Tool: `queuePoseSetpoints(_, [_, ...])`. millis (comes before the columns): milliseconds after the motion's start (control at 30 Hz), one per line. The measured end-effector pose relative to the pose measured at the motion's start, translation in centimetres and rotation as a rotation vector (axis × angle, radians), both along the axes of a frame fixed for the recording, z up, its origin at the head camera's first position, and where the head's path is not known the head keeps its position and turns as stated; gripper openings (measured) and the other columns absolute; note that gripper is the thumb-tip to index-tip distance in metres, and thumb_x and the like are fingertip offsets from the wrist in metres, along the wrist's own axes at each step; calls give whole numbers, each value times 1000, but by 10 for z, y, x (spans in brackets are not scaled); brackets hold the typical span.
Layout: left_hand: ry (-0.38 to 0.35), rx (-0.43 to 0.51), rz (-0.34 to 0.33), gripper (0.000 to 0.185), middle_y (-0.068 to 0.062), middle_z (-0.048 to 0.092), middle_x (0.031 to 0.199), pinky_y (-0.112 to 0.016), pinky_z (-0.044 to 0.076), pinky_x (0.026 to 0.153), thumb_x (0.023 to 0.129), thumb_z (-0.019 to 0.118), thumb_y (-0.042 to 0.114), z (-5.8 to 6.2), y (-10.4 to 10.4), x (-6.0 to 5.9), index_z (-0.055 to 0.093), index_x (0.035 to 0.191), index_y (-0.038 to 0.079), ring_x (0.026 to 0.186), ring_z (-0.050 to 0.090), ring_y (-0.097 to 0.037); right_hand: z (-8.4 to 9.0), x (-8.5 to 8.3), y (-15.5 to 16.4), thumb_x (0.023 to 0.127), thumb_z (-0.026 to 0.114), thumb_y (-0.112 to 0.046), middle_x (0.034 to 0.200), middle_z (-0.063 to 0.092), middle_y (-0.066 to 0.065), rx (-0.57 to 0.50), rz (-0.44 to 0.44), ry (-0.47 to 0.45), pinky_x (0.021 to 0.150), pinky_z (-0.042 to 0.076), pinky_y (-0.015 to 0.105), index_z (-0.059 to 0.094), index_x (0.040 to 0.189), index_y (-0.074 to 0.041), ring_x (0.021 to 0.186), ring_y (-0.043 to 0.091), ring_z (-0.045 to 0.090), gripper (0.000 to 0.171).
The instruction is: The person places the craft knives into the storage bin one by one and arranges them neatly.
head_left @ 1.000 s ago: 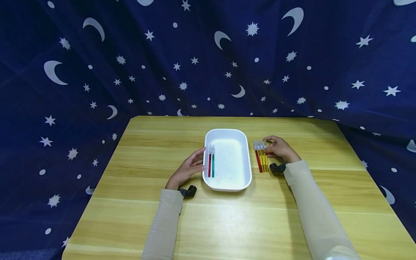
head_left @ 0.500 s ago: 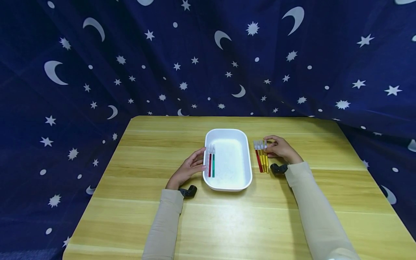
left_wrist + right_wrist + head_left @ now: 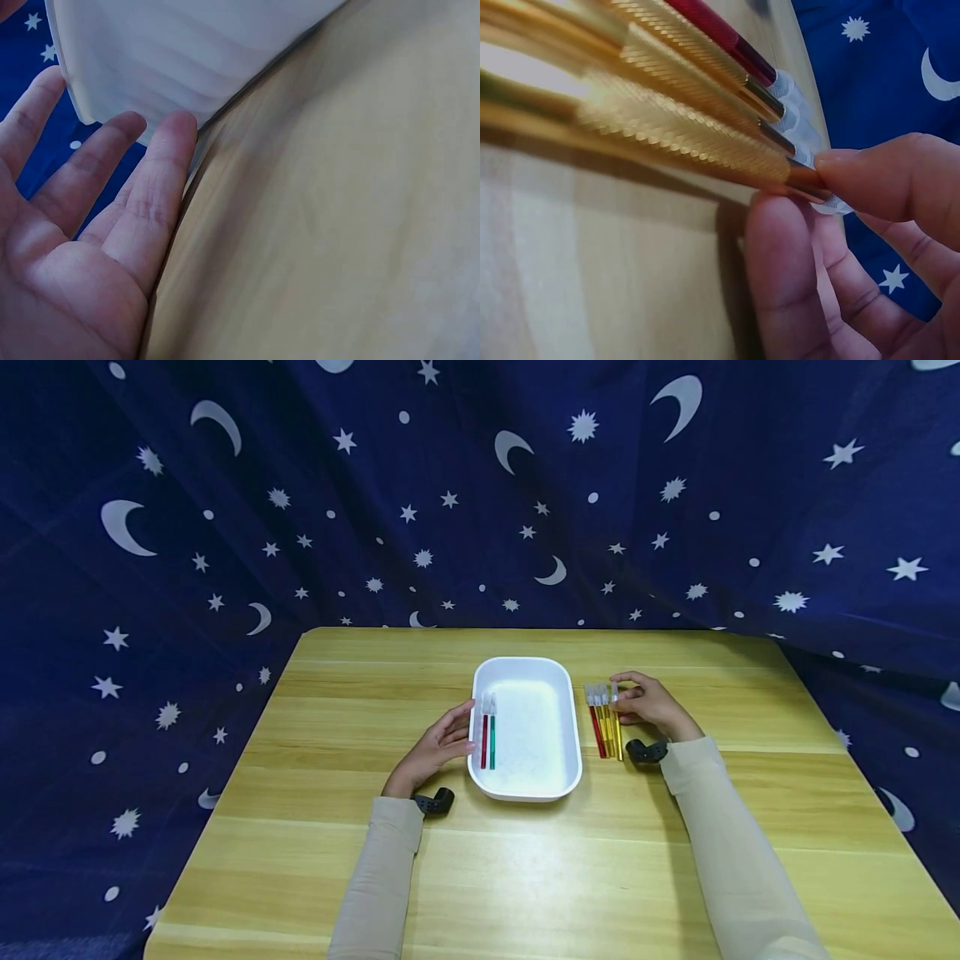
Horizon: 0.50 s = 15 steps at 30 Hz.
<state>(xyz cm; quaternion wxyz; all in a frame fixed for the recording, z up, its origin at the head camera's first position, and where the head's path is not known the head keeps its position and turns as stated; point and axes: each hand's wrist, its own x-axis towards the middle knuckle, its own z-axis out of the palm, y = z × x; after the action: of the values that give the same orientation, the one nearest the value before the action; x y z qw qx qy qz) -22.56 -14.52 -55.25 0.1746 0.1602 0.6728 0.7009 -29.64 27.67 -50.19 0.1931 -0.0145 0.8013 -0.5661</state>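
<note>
A white tray point(image 3: 570, 752) sits mid-table with a red pen point(image 3: 483, 740) and a green pen point(image 3: 492, 742) lying along its left side. My left hand point(image 3: 438, 747) rests open against the tray's left wall point(image 3: 187, 52), fingers point(image 3: 157, 187) straight. Right of the tray lies a row of pens point(image 3: 603, 727), one red and the others gold. My right hand point(image 3: 648, 703) pinches the capped end of the rightmost gold pen point(image 3: 690, 142) between thumb point(image 3: 780, 277) and forefinger; its far end lifts slightly off the wood.
The wooden table point(image 3: 525, 877) is backed and flanked by a dark blue curtain point(image 3: 450, 485) with moons and stars. Black wrist mounts point(image 3: 433, 802) sit by each cuff.
My right hand has drawn the rightmost gold pen slightly away from the row. The left hand and the tray have not moved.
</note>
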Motion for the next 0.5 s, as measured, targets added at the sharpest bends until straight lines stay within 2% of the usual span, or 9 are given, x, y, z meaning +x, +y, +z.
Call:
queuePoseSetpoints(167, [1,9,-2,76,-26,35,170,-36,45,119,105,64,-1,0,0,0,28,171,6,153,40,-45,-1,2,3,105,60,8,98,62,4,-25,2,11,70,64,26,33,160,10,75,10,67,61])
queuePoseSetpoints(500, [-7,15,-1,76,-26,35,170,-33,47,117,104,64,-3,-1,0,0,28,171,6,153,40,-45,3,10,4,106,60,6,103,61,6,-58,-10,36,72,64,28,33,161,9,76,11,67,61])
